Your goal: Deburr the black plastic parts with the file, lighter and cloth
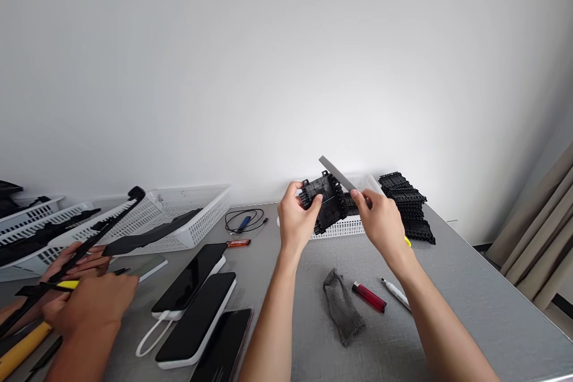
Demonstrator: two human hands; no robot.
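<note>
My left hand (297, 215) grips a black plastic part (330, 198), square and toothed along its edges, with the thumb pressed on its face. My right hand (380, 221) is closed around a grey flat file (336, 172), whose blade slants up to the left. The blade lies across or just above the part's upper right edge; I cannot tell if they touch. A bit of yellow, apparently the handle's end, shows past my right wrist. Behind both hands stands a white basket (339, 229) with more black parts inside. Similar black parts (405, 196) are stacked to its right.
On the table lie a grey cloth (342, 307), a red lighter (369, 297), a white marker (396, 293), a coiled black cable (244, 222) and several phones or power banks (197, 319). At left, another person's hands (92, 304) hold a long black part and a yellow-handled tool near white baskets (197, 230).
</note>
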